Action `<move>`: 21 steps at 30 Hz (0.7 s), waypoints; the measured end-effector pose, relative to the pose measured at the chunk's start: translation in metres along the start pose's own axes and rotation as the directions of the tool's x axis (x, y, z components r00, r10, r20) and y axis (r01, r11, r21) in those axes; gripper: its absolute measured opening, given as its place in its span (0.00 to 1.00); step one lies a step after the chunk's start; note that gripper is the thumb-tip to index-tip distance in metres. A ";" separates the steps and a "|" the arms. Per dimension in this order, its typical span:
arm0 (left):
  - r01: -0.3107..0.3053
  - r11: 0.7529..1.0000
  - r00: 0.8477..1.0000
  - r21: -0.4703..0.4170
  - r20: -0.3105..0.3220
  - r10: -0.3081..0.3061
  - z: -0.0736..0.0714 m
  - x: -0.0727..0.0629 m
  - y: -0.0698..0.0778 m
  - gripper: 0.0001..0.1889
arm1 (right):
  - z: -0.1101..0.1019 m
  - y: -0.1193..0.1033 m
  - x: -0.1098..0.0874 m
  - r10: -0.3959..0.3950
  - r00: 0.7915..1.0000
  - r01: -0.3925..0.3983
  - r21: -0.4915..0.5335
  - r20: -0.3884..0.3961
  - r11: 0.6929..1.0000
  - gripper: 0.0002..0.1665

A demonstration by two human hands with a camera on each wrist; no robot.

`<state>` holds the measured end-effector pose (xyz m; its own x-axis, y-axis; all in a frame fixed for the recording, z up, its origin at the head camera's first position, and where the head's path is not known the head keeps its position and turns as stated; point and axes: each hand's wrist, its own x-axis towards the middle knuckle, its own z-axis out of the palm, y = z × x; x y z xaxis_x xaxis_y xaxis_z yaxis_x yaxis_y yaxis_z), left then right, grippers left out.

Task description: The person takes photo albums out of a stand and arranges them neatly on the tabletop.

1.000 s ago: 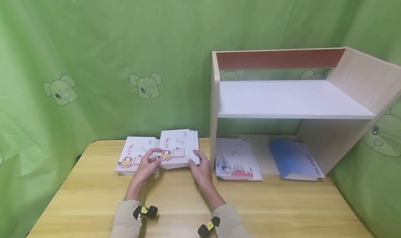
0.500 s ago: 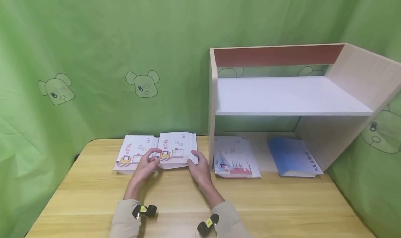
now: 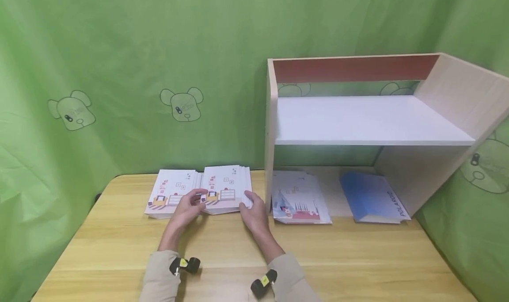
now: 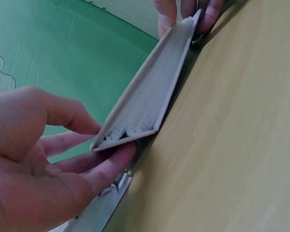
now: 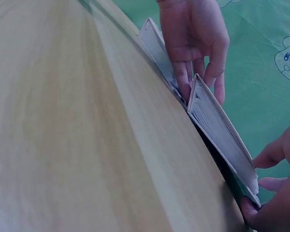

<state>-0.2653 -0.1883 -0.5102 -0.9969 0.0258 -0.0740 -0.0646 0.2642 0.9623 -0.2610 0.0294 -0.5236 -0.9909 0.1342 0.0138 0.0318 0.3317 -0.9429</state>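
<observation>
A white book (image 3: 228, 185) with a yellow-and-red room drawing on its cover is held between both hands, lying nearly flat. My left hand (image 3: 187, 208) pinches its near left corner; in the left wrist view the thumb is above and fingers curl under the cover (image 4: 157, 79). My right hand (image 3: 255, 211) grips the right edge, thumb over the top, as the right wrist view of the hand (image 5: 280, 188) also shows. The book's near side is slightly off the table. Just left of it, partly behind my left hand, lies a matching white book (image 3: 171, 187).
A shelf unit (image 3: 374, 120) with a white upper board stands at the right. Under that board lie a white book (image 3: 296, 198) with a pink-and-blue drawing and a blue book (image 3: 371, 198) marked POLAROID. A green curtain (image 3: 131, 63) hangs behind the wooden table (image 3: 214, 258).
Both hands have lowered the held book a little toward the table beside the matching book. The grip is the same. The whole view has shifted slightly.
</observation>
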 end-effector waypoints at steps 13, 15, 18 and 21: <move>-0.016 0.995 1.000 0.100 -0.003 0.016 -0.007 -0.004 0.007 0.33 | 0.000 -0.002 -0.004 -0.034 0.999 0.036 -0.059 0.027 0.998 0.29; -0.027 0.992 1.000 0.122 -0.006 0.028 -0.006 -0.004 0.009 0.33 | -0.001 -0.002 -0.004 -0.038 0.999 0.040 -0.054 0.036 0.998 0.30; -0.054 0.979 0.998 0.195 -0.026 0.060 -0.003 -0.003 0.012 0.32 | -0.004 -0.002 -0.003 -0.037 0.997 0.039 -0.043 0.061 0.998 0.33; -0.067 0.957 0.996 0.281 -0.038 0.081 -0.002 -0.004 0.016 0.31 | -0.005 -0.003 -0.003 -0.033 0.996 0.036 -0.037 0.087 0.999 0.35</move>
<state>-0.2626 -0.1864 -0.4943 -0.9998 0.0106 0.0140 0.0174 0.5226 0.8524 -0.2576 0.0329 -0.5193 -0.9990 0.0413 0.0159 0.0006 0.3710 -0.9286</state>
